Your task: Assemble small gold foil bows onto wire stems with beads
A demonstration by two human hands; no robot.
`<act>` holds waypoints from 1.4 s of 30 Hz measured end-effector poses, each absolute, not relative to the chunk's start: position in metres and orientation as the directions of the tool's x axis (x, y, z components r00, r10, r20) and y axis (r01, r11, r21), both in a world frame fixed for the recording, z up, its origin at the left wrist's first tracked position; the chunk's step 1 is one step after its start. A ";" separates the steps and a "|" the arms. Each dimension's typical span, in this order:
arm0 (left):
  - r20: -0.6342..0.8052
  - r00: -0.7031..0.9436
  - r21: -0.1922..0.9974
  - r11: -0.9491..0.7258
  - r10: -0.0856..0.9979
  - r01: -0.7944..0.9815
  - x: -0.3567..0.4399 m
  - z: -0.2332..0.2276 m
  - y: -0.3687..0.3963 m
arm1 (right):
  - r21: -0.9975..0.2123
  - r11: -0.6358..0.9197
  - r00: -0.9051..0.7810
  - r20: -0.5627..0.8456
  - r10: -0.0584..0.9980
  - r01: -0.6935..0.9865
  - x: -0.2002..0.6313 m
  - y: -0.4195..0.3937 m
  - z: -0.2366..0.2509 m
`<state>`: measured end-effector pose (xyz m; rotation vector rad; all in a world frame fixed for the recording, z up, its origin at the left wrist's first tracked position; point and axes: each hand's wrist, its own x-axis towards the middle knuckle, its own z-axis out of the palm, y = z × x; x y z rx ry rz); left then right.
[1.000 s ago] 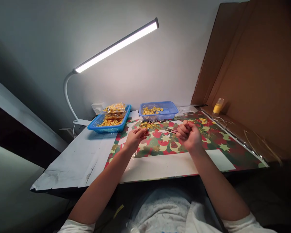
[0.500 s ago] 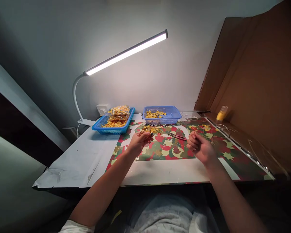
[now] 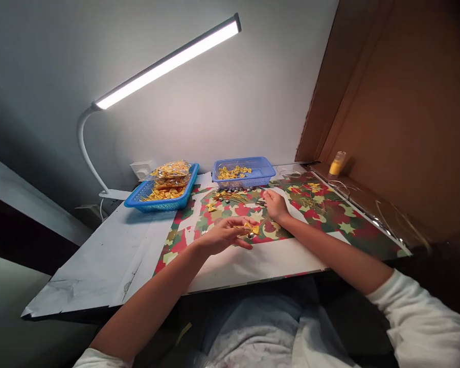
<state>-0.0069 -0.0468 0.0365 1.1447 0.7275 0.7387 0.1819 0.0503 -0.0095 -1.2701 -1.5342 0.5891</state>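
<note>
My left hand (image 3: 230,234) is over the near part of the patterned sheet, holding a yellow bow (image 3: 254,229) between its fingers. A small silver bell (image 3: 250,235) hangs at the bow, and the lower fingers stretch out beneath it. My right hand (image 3: 276,205) is closed at the middle of the sheet around slim pink-handled thread snips, mostly hidden by the fingers. Their dark tip (image 3: 260,203) pokes out to the left. Beyond the hands lie gold wire ties (image 3: 234,197), several silver bells (image 3: 227,201) and a loose yellow bow (image 3: 211,207).
A blue basket (image 3: 157,205) heaped with bows and bagged pieces stands left. Behind the hands is a lavender-blue basket (image 3: 266,180) with bows. A lamp (image 3: 168,64) shines overhead. Cardboard (image 3: 368,102) walls the right side, near a yellow-filled bottle (image 3: 336,164).
My right hand has moved left onto the snips that lay on the sheet. My left hand has come nearer and turned, showing the bow and bell. The view has shifted.
</note>
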 end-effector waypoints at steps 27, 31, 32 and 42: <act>0.053 -0.141 0.958 -0.090 0.989 -0.271 0.002 0.014 -0.031 | -0.799 0.584 -0.217 0.550 0.806 0.144 0.169 -0.014 0.003; 0.014 -0.129 0.951 -0.053 0.992 -0.305 0.002 0.015 -0.030 | -0.728 0.658 -0.359 0.572 0.737 0.192 0.165 -0.026 -0.004; 0.008 -0.126 0.950 -0.047 0.992 -0.309 0.002 0.015 -0.030 | -0.711 0.672 -0.373 0.579 0.726 0.205 0.164 -0.026 -0.004; 0.004 -0.095 0.956 -0.032 0.995 -0.291 0.004 0.018 -0.034 | -0.673 0.687 -0.364 0.589 0.722 0.273 0.162 -0.024 -0.005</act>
